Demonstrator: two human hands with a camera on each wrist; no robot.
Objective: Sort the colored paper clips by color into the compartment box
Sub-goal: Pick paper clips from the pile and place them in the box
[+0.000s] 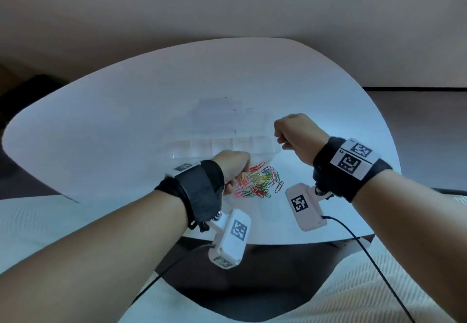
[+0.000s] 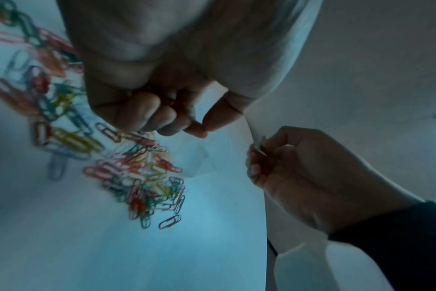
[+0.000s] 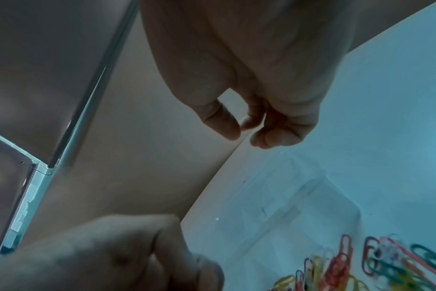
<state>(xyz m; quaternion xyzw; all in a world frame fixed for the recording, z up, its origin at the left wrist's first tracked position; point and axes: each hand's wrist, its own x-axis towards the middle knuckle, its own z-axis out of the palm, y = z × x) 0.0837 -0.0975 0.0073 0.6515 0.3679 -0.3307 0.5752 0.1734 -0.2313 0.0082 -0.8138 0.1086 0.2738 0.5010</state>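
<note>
A heap of colored paper clips (image 1: 259, 182) lies on the white table (image 1: 113, 120), just in front of the clear compartment box (image 1: 219, 145), whose lid (image 1: 219, 113) lies open behind it. My left hand (image 1: 237, 176) is at the heap's left edge with its fingers curled, and a red paper clip (image 2: 177, 102) shows inside them. My right hand (image 1: 280, 138) hovers above the table to the right of the box, curled like a fist. Something thin and reddish (image 2: 261, 150) sits between its fingers, likely red clips (image 3: 276, 116). The box compartments look empty from here.
The table's front edge (image 1: 278, 243) runs close below my wrists. Black cables (image 1: 366, 252) hang from the wrist cameras over a white ribbed fabric (image 1: 379, 284). A blue clip (image 1: 279, 186) lies apart at the heap's right. A plain wall stands behind the table.
</note>
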